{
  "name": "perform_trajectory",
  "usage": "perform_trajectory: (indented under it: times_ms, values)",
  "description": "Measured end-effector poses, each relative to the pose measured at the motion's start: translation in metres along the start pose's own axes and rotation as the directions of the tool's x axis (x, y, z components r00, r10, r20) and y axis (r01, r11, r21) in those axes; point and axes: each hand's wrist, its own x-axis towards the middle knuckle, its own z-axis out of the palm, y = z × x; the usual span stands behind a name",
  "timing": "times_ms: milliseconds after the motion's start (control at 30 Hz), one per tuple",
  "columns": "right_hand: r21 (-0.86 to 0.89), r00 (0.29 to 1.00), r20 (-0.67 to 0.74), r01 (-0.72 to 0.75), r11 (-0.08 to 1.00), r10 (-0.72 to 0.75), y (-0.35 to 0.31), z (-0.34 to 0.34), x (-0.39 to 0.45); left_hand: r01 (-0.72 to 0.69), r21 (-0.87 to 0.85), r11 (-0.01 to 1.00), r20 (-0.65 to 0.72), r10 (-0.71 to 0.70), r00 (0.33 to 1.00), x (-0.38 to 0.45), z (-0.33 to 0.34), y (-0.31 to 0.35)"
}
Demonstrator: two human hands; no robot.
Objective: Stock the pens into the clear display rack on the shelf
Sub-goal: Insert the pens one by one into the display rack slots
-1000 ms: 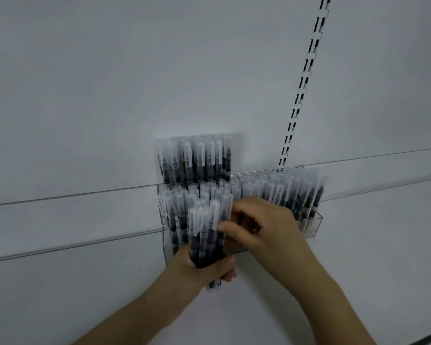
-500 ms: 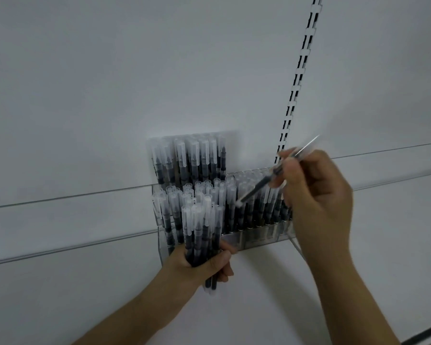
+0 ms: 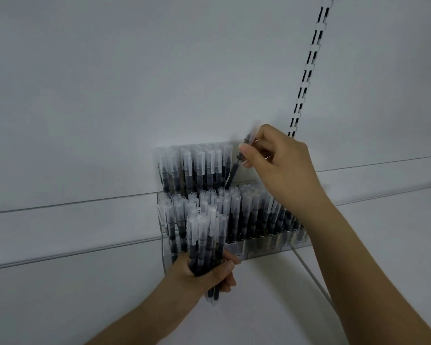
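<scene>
Swinging leftward from over the rack's right section, the right hand [image 3: 279,165] now pinches a single pen [image 3: 237,163] beside the tall back row of pens [image 3: 197,165], tip angled down toward the clear display rack [image 3: 266,250]. Nearest the camera, just before the rack's left end, the left hand [image 3: 204,275] grips a bundle of capped pens [image 3: 204,240] upright. Behind the rack, a slotted upright [image 3: 309,68] climbs the white shelf wall [image 3: 110,83].

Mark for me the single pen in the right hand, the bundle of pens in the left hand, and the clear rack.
single pen [image 3: 235,168]: head view, dark barrel below the thumb.
bundle of pens [image 3: 204,235]: head view, barrels above the fist.
clear rack [image 3: 266,249]: head view, front wall.
</scene>
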Motion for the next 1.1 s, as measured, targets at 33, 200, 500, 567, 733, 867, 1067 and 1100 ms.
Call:
perform_trajectory:
  times_ms: [33, 200, 500, 567, 733, 867, 1067, 1100]
  values:
    - [-0.033, 1.000, 0.014, 0.011, 0.999, -0.010, 0.000, -0.003, 0.002, -0.001, 0.003, 1.000, 0.001, 0.001, 1.000, 0.000, 0.000, -0.001]
    - [-0.151, 0.979, 0.201, -0.005, 0.989, 0.035, 0.004, 0.002, -0.001, 0.000, -0.002, 1.000, 0.002, 0.000, 1.000, 0.000, 0.000, -0.001]
    - [-0.270, 0.969, 0.247, 0.055, 0.961, 0.014, 0.005, 0.015, -0.008, 0.000, 0.002, 1.000, 0.002, 0.000, 1.000, 0.001, 0.000, 0.000]
    - [-0.304, 0.974, 0.226, 0.094, 0.948, -0.024, 0.006, 0.012, -0.012, -0.003, 0.006, 1.000, 0.008, 0.003, 1.000, 0.001, 0.000, -0.001]
    - [-0.307, 0.967, -0.068, 0.213, 0.927, -0.245, 0.004, 0.002, -0.034, -0.004, 0.001, 1.000, 0.001, 0.004, 1.000, 0.002, -0.001, -0.003]
    - [-0.209, 0.945, 0.138, 0.321, 0.924, -0.297, 0.003, 0.002, -0.056, -0.007, 0.015, 1.000, -0.017, 0.007, 1.000, 0.003, -0.001, -0.005]
    - [-0.179, 0.917, 0.348, 0.270, 0.946, -0.196, 0.013, 0.017, -0.063, -0.022, 0.012, 1.000, -0.031, 0.023, 0.999, 0.005, -0.001, -0.006]
    - [-0.137, 0.915, 0.360, 0.247, 0.959, -0.184, 0.014, 0.018, -0.065, -0.021, 0.014, 1.000, -0.036, 0.022, 0.999, 0.005, -0.002, -0.007]
